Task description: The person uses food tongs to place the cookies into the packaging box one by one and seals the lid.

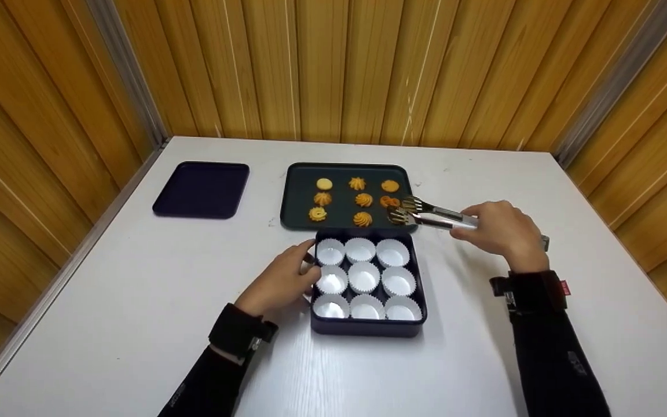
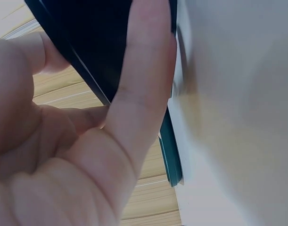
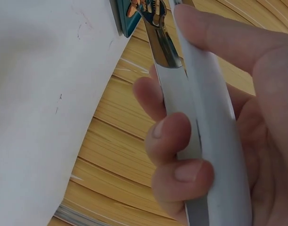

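Note:
A dark box (image 1: pixel 368 329) holds rows of white paper cups (image 1: pixel 363 277), all with bare bottoms. At its left side, my left hand (image 1: pixel 283 273) holds the wall, thumb at the rim and fingers along the outside; a long finger lies across the dark side in the left wrist view. My right hand (image 1: pixel 498 229) grips metal serving tongs (image 1: pixel 440 218) by their pale handles, fingers wrapped round them in the right wrist view. The tongs' forked tips stand apart over the right end of a dark green tray (image 1: pixel 304 174), beside a pretzel-shaped cookie (image 1: pixel 388 201) and partly covering another.
Several cookies lie in rows on the tray, among them a pale round one (image 1: pixel 324 183) and a swirled one (image 1: pixel 362 219). A flat dark lid (image 1: pixel 201 190) lies at the back left of the white table (image 1: pixel 136 301). Wood-patterned walls (image 1: pixel 322 69) enclose the back and sides.

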Demonstrator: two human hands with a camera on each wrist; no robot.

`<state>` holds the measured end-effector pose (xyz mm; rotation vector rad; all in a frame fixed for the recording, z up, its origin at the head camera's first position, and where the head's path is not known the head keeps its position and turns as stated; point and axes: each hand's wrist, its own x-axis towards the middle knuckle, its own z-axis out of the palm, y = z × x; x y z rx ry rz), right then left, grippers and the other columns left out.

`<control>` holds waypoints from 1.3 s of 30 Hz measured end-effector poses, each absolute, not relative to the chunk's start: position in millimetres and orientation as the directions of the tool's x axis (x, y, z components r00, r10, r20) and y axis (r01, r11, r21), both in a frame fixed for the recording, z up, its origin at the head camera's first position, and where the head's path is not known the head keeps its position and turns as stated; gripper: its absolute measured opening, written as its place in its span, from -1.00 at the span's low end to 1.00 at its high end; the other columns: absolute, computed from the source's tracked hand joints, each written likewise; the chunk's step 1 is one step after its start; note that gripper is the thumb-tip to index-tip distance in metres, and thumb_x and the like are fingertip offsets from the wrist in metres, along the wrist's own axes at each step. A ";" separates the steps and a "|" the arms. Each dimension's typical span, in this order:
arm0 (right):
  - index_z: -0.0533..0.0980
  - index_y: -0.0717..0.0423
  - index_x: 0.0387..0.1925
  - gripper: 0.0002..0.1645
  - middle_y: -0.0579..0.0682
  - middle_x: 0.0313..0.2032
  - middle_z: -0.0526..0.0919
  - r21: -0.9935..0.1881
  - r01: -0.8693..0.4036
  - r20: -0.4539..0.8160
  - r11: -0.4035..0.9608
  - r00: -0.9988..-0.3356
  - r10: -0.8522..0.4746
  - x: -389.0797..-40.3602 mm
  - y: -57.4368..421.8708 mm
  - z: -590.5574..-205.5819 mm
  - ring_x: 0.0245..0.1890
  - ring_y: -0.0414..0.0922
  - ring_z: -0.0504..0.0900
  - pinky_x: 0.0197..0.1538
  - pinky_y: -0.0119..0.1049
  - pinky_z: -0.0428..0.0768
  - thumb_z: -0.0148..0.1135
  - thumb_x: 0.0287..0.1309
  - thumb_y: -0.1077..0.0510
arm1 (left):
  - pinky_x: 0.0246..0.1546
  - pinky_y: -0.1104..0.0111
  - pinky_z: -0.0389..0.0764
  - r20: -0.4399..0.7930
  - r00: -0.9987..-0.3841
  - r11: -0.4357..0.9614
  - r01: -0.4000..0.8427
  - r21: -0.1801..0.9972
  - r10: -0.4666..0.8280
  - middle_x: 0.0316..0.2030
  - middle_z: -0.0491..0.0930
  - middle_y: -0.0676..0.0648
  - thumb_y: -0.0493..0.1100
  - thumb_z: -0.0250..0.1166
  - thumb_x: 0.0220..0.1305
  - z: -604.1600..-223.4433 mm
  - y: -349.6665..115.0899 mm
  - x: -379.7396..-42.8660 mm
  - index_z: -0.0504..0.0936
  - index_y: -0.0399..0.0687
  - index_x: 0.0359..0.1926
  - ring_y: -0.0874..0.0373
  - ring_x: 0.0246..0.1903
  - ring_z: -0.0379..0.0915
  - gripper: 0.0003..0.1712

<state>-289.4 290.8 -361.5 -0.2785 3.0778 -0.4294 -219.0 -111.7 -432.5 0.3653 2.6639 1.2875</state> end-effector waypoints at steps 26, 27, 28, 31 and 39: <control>0.62 0.03 0.36 -0.30 0.22 -0.01 0.70 -0.246 -0.187 -0.016 0.951 -0.980 -0.197 -292.4 298.3 -364.3 -0.32 0.02 0.48 -0.38 -0.15 0.39 0.39 0.31 -0.23 | 0.06 0.10 0.64 -0.046 -0.951 0.558 0.141 0.818 0.307 0.23 0.58 -0.16 -0.08 0.14 0.53 -433.6 -114.9 -218.3 0.13 -0.10 0.68 0.16 -0.33 0.71 -0.19; 0.62 0.02 0.36 -0.30 0.21 -0.02 0.70 -0.250 -0.191 -0.012 0.949 -0.980 -0.200 -292.0 298.3 -363.0 -0.33 0.01 0.48 -0.38 -0.15 0.39 0.39 0.31 -0.23 | 0.04 0.10 0.65 -0.046 -0.951 0.558 0.140 0.818 0.306 0.23 0.58 -0.17 -0.07 0.14 0.53 -433.7 -114.8 -218.3 0.12 -0.10 0.68 0.16 -0.33 0.71 -0.19; 0.63 0.00 0.35 -0.32 0.19 -0.06 0.70 -0.254 -0.195 -0.005 0.947 -0.979 -0.203 -291.3 298.1 -361.6 -0.34 0.01 0.48 -0.39 -0.16 0.38 0.39 0.31 -0.22 | 0.03 0.11 0.65 -0.047 -0.951 0.558 0.138 0.818 0.305 0.24 0.57 -0.17 -0.07 0.13 0.54 -433.7 -114.7 -218.4 0.12 -0.10 0.69 0.16 -0.33 0.71 -0.19; 0.64 -0.05 0.34 -0.33 0.16 -0.08 0.72 -0.281 -0.211 0.020 0.936 -0.977 -0.214 -287.1 294.8 -354.7 -0.36 -0.01 0.47 -0.41 -0.17 0.37 0.40 0.31 -0.24 | 0.01 0.13 0.66 -0.051 -0.952 0.556 0.133 0.820 0.303 0.26 0.56 -0.18 -0.06 0.12 0.55 -433.6 -114.3 -218.2 0.11 -0.10 0.69 0.17 -0.34 0.70 -0.20; 0.71 -0.18 0.26 -0.45 0.09 -0.06 0.79 -0.364 -0.361 0.117 0.859 -0.932 -0.342 -268.1 272.7 -333.7 -0.27 -0.02 0.57 -0.33 -0.18 0.47 0.46 0.30 -0.20 | -0.13 0.22 0.68 -0.053 -0.947 0.530 0.130 0.838 0.316 0.27 0.54 -0.21 -0.09 0.12 0.58 -434.3 -114.9 -218.9 0.10 -0.10 0.69 0.15 -0.33 0.70 -0.22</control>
